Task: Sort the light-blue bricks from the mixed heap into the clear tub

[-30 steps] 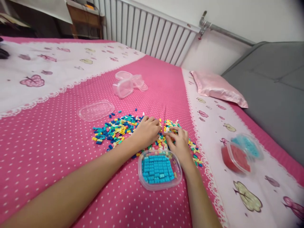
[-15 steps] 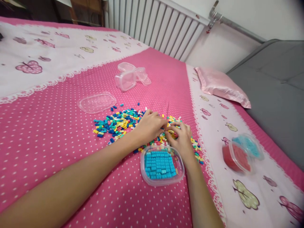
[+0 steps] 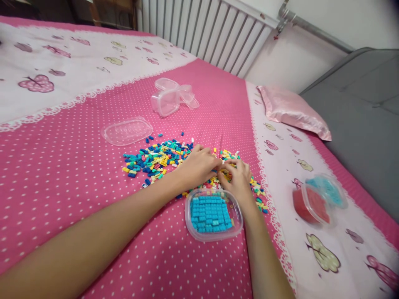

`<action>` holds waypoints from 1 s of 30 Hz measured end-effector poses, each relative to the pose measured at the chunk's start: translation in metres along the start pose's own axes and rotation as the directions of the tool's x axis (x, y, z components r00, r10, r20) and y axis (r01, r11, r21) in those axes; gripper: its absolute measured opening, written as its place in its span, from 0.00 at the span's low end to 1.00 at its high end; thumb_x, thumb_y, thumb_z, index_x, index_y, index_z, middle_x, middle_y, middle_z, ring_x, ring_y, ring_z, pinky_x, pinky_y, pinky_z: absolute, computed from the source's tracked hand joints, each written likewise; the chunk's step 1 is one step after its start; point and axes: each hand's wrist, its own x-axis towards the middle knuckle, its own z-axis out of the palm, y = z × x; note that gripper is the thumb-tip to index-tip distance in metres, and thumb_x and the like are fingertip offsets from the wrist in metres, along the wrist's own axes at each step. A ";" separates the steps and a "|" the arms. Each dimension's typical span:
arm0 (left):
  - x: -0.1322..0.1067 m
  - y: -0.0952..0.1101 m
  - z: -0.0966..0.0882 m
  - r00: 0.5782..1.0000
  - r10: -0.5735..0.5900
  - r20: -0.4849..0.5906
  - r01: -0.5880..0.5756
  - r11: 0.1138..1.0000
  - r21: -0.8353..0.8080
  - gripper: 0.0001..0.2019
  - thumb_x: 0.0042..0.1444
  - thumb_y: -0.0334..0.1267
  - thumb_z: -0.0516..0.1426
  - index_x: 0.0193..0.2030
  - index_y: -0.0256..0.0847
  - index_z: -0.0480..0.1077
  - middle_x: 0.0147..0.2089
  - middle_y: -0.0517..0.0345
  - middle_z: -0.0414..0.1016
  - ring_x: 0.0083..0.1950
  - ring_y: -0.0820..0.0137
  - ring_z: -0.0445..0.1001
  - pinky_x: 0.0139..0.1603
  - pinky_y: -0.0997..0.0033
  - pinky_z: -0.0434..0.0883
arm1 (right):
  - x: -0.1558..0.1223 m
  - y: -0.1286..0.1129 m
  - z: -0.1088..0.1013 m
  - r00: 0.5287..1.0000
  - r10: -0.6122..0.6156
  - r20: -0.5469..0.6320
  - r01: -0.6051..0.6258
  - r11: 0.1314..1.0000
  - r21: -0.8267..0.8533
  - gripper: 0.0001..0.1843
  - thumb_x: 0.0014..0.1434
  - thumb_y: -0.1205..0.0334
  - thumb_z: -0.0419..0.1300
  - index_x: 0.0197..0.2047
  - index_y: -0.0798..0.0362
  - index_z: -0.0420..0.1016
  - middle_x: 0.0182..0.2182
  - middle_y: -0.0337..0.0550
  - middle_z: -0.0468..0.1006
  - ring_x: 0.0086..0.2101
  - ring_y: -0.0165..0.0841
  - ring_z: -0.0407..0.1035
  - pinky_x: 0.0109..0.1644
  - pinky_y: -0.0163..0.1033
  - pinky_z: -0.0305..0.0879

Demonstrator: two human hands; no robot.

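Note:
Small toy building bricks [image 3: 156, 160] in blue, teal, yellow, white and red lie in a loose pile on the pink dotted bedspread [image 3: 131, 249]. Over the middle of the pile, my left hand [image 3: 201, 164] has its fingers curled together. Close by on the right, my right hand [image 3: 237, 176] is bent with thumb and fingertips meeting near the left fingers. Whatever sits between the fingertips is too small to make out. Just in front of both hands stands a clear plastic container [image 3: 215, 238], with light-blue bricks [image 3: 208, 214] packed in rows inside.
Beyond the pile lie a clear lid [image 3: 127, 131] and a clear plastic box [image 3: 168, 101] with further lids beside it. At right sit a container of red pieces [image 3: 311, 205] and one of blue pieces [image 3: 327, 189]. A pink pillow [image 3: 293, 112] rests by the grey headboard [image 3: 358, 95].
The view has shifted slightly. Both hands stay over the pile with their fingertips close together, and the containers keep their places.

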 end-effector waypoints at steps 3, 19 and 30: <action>0.000 0.001 -0.002 1.000 -0.001 0.007 0.001 1.000 -0.007 0.05 0.62 0.37 0.60 0.42 0.43 0.77 0.39 0.57 0.81 0.48 0.62 0.71 0.49 0.61 0.55 | 0.002 -0.003 -0.002 0.999 0.015 -0.038 -0.013 0.998 0.061 0.08 0.59 0.57 0.60 0.37 0.47 0.81 0.48 0.49 0.74 0.52 0.48 0.60 0.57 0.59 0.55; 0.001 -0.002 -0.017 0.997 -0.064 0.044 0.067 0.996 -0.064 0.05 0.60 0.36 0.62 0.43 0.42 0.77 0.42 0.58 0.80 0.47 0.64 0.71 0.51 0.62 0.56 | 0.000 -0.008 -0.054 0.984 0.125 0.125 -0.171 0.847 0.502 0.07 0.54 0.57 0.64 0.34 0.51 0.79 0.31 0.41 0.82 0.32 0.34 0.75 0.36 0.39 0.68; -0.001 -0.004 -0.016 0.998 -0.033 0.046 0.037 0.996 -0.079 0.05 0.61 0.37 0.60 0.43 0.43 0.77 0.42 0.58 0.80 0.48 0.64 0.71 0.51 0.62 0.55 | -0.008 -0.018 -0.063 0.969 0.108 0.223 -0.215 0.815 0.538 0.06 0.59 0.59 0.63 0.37 0.49 0.81 0.32 0.39 0.82 0.32 0.31 0.73 0.35 0.36 0.68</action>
